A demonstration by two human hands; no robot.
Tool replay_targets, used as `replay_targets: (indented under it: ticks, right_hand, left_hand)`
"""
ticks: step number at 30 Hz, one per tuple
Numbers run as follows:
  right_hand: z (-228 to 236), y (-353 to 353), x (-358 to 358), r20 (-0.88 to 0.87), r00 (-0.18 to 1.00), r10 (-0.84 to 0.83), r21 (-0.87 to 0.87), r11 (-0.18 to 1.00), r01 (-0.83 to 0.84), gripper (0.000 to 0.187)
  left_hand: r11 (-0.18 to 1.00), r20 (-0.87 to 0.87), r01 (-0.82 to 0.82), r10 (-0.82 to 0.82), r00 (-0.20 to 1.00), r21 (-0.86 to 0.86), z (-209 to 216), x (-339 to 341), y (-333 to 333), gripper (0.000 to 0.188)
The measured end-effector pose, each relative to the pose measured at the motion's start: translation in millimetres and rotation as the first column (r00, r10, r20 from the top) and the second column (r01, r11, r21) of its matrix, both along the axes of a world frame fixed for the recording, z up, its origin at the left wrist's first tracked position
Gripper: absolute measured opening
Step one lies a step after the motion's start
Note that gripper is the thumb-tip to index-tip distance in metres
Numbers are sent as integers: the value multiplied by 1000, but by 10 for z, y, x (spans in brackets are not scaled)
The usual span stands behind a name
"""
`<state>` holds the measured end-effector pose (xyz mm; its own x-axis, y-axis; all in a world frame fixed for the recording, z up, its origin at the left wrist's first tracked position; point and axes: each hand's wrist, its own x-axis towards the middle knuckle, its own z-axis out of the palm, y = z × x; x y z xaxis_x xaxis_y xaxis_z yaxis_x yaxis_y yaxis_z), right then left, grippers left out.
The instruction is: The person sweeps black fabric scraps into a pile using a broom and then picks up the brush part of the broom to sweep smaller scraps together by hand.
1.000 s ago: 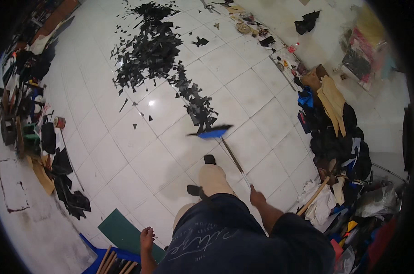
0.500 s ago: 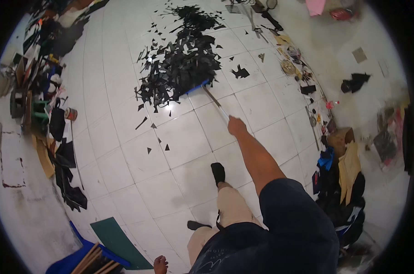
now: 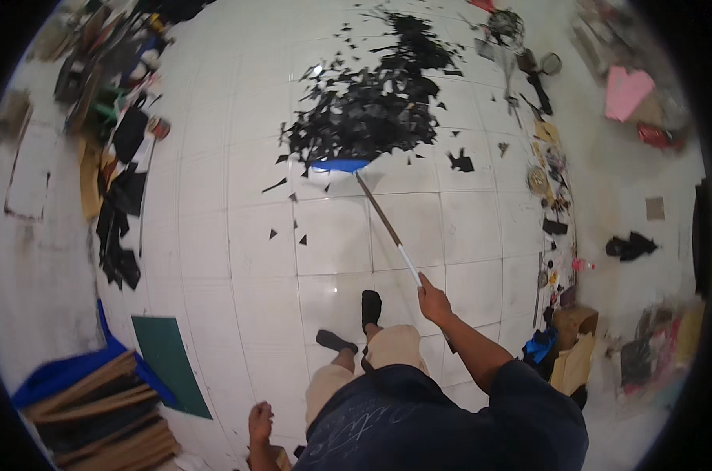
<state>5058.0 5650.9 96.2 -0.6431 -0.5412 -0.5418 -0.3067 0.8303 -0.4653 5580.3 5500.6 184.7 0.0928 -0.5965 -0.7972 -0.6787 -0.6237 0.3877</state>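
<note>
My right hand (image 3: 433, 298) is closed round the white upper part of a long broom handle. The broom (image 3: 385, 217) slants away from me, its lower shaft brown and its wide blue head on the tiles. That head rests at the near edge of a large heap of black scraps (image 3: 364, 118), which trails off toward the far side. A few loose black scraps lie on the near side of the heap. Low in the picture, my left hand (image 3: 259, 421) hangs by my side with loosely curled fingers and nothing visible in it.
A dark green board (image 3: 171, 365) lies at the near left, beside a blue container (image 3: 65, 375) with brown strips. Clutter lines the left side. Along the right run small items, a cardboard box (image 3: 573, 322) and bags. A ragged black piece (image 3: 460, 162) lies right of the heap.
The view has turned and shifted, so the heap sits further right. My right arm has drawn in closer to my body with the broom. My left hand shows more fully.
</note>
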Motion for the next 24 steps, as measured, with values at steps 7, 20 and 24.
replay_targets:
  ticks: [7, 20, 24]
  right_hand:
    - [245, 365, 863, 208, 933, 293, 193, 923, -333, 43]
    - [-1111, -1461, 2154, -21, 990, 140, 165, 977, -134, 46]
    - [-805, -2596, 2030, 21, 973, 228, -8, 974, -228, 49]
  left_hand:
    - [998, -51, -28, 25, 998, -53, -6, 93, -7, 40]
    - [975, -49, -216, 214, 976, -46, -267, 2300, -175, 33]
    - [882, -41, -441, 441, 897, -167, 26, 3123, -437, 36]
